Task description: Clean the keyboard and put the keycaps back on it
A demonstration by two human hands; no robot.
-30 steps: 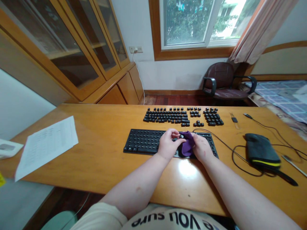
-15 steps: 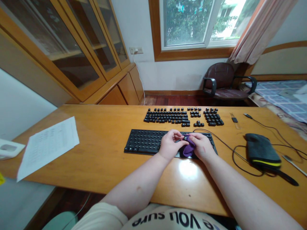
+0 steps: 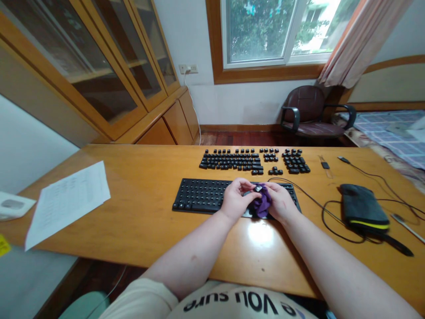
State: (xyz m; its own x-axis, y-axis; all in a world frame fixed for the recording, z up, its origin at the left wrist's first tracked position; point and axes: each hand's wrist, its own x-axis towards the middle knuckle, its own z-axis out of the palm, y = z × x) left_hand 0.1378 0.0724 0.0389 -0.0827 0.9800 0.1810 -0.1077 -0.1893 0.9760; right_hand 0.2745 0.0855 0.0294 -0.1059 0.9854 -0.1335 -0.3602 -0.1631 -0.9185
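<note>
Over the right half of a black keyboard (image 3: pixel 199 195), most of its keycaps off, my two hands meet. Between the thumb and fingers of my left hand (image 3: pixel 236 199) is a small keycap (image 3: pixel 258 188), its pale underside showing. My right hand (image 3: pixel 280 200) is closed on a crumpled purple cloth (image 3: pixel 263 204), which lies against the keycap and hangs down over the keyboard. Behind the keyboard, the loose black keycaps (image 3: pixel 229 160) are laid out in rows like a keyboard layout.
At the right lie a keycap puller (image 3: pixel 325 165), a USB cable (image 3: pixel 361 172) and a dark pouch with a yellow stripe (image 3: pixel 363 208). Printed paper sheets (image 3: pixel 68 201) rest at the left of the wooden desk (image 3: pixel 142 190). An office chair (image 3: pixel 307 110) stands beyond the desk.
The keycap has turned so its pale underside shows more. The purple cloth has shifted and bunched differently in my right hand. Both hands stay in nearly the same place.
</note>
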